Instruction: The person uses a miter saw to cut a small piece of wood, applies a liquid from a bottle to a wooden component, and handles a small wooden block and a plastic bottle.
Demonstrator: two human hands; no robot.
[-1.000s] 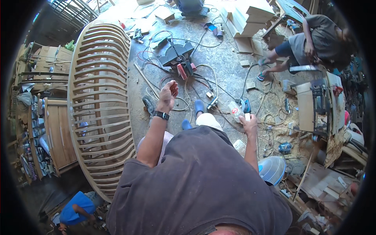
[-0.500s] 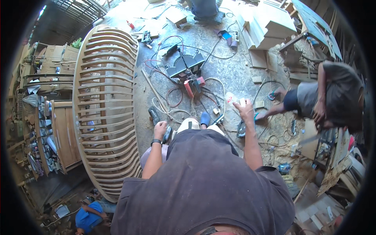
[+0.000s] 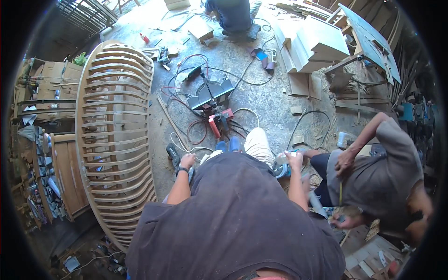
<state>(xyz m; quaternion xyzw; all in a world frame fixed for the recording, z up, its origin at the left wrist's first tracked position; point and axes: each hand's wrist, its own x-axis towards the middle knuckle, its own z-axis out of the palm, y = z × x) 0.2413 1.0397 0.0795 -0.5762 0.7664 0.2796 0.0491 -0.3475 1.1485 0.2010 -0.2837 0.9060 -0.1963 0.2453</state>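
Note:
My left hand (image 3: 188, 161), with a dark watch at its wrist, hangs beside my hip, fingers curled and nothing showing in them. It is nearest to a dark shoe-like thing (image 3: 172, 155) on the floor. My right hand (image 3: 295, 161) is closed around a small whitish thing (image 3: 282, 158), too blurred to name. Below it lies a pale blue thing, partly hidden. Ahead of my feet a mitre saw (image 3: 211, 95) with a red handle stands on the floor among cables. To my left is a long curved wooden slatted frame (image 3: 119, 114).
Close on my right a co-worker (image 3: 373, 172) bends over, a yellow strip hanging by the shirt. Another person (image 3: 233, 16) sits far ahead. Pale wooden cabinet pieces (image 3: 322, 44) stand at the far right. Cables (image 3: 298, 128) and wood offcuts (image 3: 296, 110) lie across the floor.
My right hand has come down and back toward my side. My feet have shifted. The co-worker on the right has come nearer and lower. The saw and frame sit slightly further left in view.

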